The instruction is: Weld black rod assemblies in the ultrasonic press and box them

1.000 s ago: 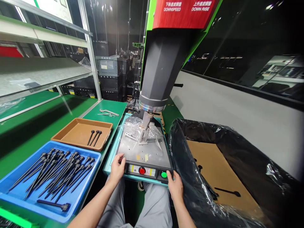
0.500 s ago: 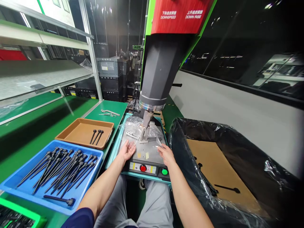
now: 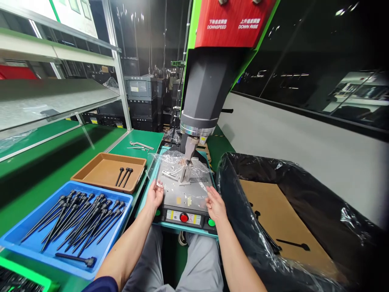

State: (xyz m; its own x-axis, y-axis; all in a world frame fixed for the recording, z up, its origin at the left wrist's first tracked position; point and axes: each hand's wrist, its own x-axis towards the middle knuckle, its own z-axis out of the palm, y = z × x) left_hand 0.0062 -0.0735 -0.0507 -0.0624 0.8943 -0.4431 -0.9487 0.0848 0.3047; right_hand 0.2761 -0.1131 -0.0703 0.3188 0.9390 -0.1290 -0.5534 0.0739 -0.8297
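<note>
A thin clear plastic film [image 3: 173, 159] lies crumpled over the metal fixture [image 3: 184, 175] on the grey machine bed [image 3: 173, 196]. My left hand [image 3: 154, 197] is at the film's near left edge, fingers curled closed on it. On the other side, my right hand [image 3: 216, 204] grips the near right edge between thumb and fingers. Straight above the fixture, the tapered metal horn [image 3: 190, 148] of the press points down, its tip close to the film. Both hands are in front of the fixture, a forearm's width or more apart.
Left stand a blue tray [image 3: 18, 239] of black bolt-like rods and a brown tray [image 3: 91, 168] with several more. A red button [image 3: 184, 217] and green button [image 3: 211, 222] line the bed's front. Right is a black-lined bin [image 3: 231, 194] with cardboard and rods. Wrenches [image 3: 141, 145] lie behind.
My hands have moved apart, the left one outward to the left, spreading the film wider. A green button at the left front has come into view.
</note>
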